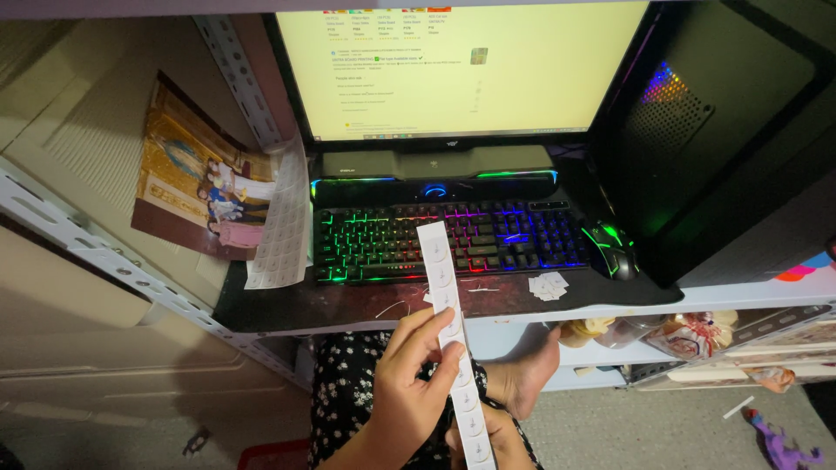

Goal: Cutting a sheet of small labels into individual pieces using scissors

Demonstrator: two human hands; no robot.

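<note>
Holding a white strip (451, 331) at lower centre, the left hand (409, 383) pinches its middle. The right hand (488, 439) grips the lower end; the strip runs up toward the keyboard (448, 237).

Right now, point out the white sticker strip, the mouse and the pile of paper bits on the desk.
white sticker strip (446, 300): head view, middle of the strip above the fingers.
mouse (610, 248): head view, top of its black shell.
pile of paper bits (548, 285): head view, centre of the small white heap.
</note>
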